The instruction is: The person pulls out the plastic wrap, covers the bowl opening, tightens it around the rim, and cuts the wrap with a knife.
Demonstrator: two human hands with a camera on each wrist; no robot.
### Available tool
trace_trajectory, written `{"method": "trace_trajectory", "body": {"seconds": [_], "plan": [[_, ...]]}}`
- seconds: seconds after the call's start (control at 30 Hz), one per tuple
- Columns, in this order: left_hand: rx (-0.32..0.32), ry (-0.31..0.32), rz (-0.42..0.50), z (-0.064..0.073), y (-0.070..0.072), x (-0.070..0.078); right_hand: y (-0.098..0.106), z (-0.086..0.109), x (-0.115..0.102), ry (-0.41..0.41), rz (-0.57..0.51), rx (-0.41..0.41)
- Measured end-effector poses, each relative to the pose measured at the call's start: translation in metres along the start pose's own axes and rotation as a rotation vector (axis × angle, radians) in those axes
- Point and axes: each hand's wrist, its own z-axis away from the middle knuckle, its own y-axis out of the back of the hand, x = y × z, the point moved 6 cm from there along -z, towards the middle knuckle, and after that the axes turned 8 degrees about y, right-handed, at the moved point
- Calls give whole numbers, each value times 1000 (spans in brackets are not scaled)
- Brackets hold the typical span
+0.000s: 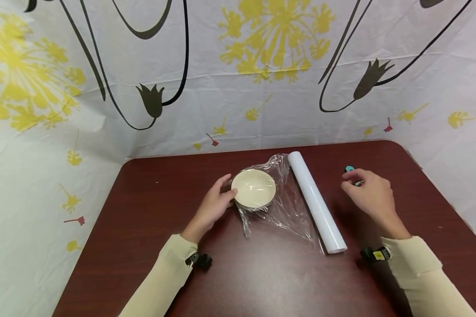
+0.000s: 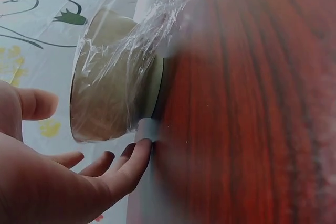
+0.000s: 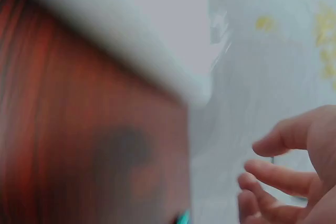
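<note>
A cream bowl (image 1: pixel 254 188) stands on the table with clear plastic wrap (image 1: pixel 291 215) stretched over its top and trailing right toward a white roll (image 1: pixel 317 202). At the bowl's left side is my left hand (image 1: pixel 216 200), its thumb near the rim. In the left wrist view, the spread fingers (image 2: pixel 123 174) lie beside the wrapped bowl (image 2: pixel 107 93) without gripping it. My right hand (image 1: pixel 370 193) hovers right of the roll, over a small teal object (image 1: pixel 349 168) that it partly hides. Its fingers (image 3: pixel 283 177) are loosely bent with nothing seen between them.
The dark red-brown table (image 1: pixel 150 220) has rounded back corners. A white curtain-like sheet (image 1: pixel 238 110) with yellow flowers hangs behind it and along the sides. The roll lies slanted between my two hands.
</note>
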Motion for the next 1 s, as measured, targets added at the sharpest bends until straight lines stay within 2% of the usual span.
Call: {"method": "trace_trajectory", "body": {"seconds": [0.13,0.27,0.37,0.47,0.6,0.7,0.8,0.87,0.9,1.0], "plan": [[-21,-28,-21,7,0,0,-10,3,-42,111,-47,-116],[-28,-91,-126,13,2,5,-27,8,-79,190,-107,-264],[-46,-112,-192,15,2,9,-40,12,-99,235,-141,-330],[-96,-98,-215,13,0,8,-55,16,-112,254,-142,-374],[-155,-67,-231,7,-3,1,-71,19,-120,249,-98,-438],[-170,-47,-245,5,-4,-3,-79,21,-123,241,-76,-458],[-162,-37,-265,5,-4,-3,-86,20,-120,237,-72,-445],[-150,-35,-286,5,-3,-1,-95,18,-111,247,-68,-423],[-145,-39,-299,5,-3,-1,-105,15,-99,251,-60,-412],[-135,-54,-327,2,-4,1,-107,15,-101,257,-66,-390]]}}
